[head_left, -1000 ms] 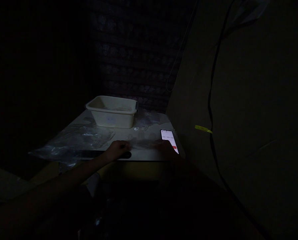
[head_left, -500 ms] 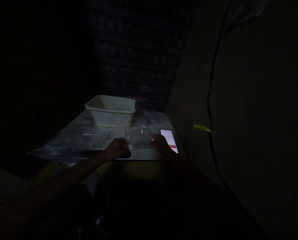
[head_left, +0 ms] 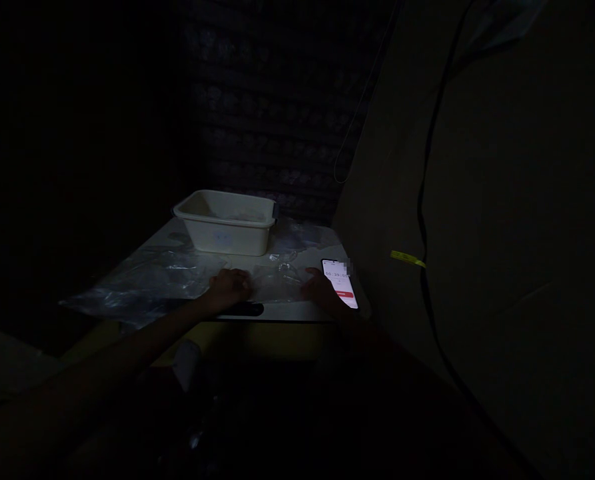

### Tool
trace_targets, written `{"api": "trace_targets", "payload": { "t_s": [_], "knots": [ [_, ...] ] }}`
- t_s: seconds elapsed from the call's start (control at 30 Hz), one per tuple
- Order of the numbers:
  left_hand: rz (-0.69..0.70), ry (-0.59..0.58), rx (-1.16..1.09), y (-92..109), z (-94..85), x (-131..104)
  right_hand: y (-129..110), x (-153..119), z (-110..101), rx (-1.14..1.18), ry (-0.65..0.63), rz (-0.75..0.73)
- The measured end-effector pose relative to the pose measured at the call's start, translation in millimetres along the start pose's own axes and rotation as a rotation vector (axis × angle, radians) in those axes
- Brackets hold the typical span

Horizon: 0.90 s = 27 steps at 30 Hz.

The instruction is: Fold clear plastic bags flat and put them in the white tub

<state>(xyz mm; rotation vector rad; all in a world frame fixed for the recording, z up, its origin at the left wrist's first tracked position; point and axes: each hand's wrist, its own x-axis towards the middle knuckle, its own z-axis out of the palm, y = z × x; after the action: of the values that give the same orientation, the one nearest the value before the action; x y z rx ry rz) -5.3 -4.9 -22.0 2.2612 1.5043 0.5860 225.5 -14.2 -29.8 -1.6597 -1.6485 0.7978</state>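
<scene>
In the head view, a clear plastic bag (head_left: 278, 285) lies near the front edge of the white tabletop (head_left: 302, 311), between the left hand (head_left: 230, 287) and the right hand (head_left: 318, 287). Both hands' fingers are curled at its sides; whether either grip pinches it, I cannot tell. The cream tub (head_left: 230, 237) stands behind, the lit phone (head_left: 341, 285) beside the right hand.

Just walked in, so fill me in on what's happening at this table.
In dim light, a person has both bare hands at a small clear plastic bag on the white table: left hand at one side, right hand at the other. Their grip is too dark to tell. More clear plastic lies to the left, a cream tub stands behind, and a lit phone lies by the right hand.
</scene>
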Motion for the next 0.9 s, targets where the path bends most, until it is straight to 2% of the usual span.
{"api": "trace_targets", "payload": {
  "t_s": [0.1, 0.17, 0.27, 0.33, 0.5, 0.63, 0.77, 0.9],
  "knots": [
    [0.035, 0.079, 0.253, 12.2, 1.3, -7.3, -1.4, 0.2, 1.0, -0.007, 0.033, 0.026],
    [0.127, 0.093, 0.336, 21.5, 7.1, -11.9, -1.9, -0.1, 1.7, -0.024, 0.044, 0.026],
    [0.308, 0.035, 0.389, 33.0, 22.3, -16.5, -1.6, -0.6, 2.0, -0.012, 0.038, -0.011],
    [0.362, -0.02, 0.433, 37.0, 33.9, -17.9, -1.5, -0.8, 1.9, -0.005, 0.027, -0.027],
    [0.32, -0.069, 0.53, 38.2, 50.0, -19.7, -5.5, -0.9, 0.7, 0.031, 0.036, 0.053],
    [0.32, -0.1, 0.542, 40.4, 47.3, -21.5, -8.2, 4.2, -2.6, 0.158, 0.006, 0.12],
    [0.332, -0.099, 0.53, 40.7, 45.3, -21.9, -11.5, 16.2, -4.3, 0.199, 0.055, 0.145],
    [0.349, -0.112, 0.52, 40.3, 44.2, -21.7, -15.9, 31.7, 2.8, 0.262, 0.078, 0.179]
  ]
}}
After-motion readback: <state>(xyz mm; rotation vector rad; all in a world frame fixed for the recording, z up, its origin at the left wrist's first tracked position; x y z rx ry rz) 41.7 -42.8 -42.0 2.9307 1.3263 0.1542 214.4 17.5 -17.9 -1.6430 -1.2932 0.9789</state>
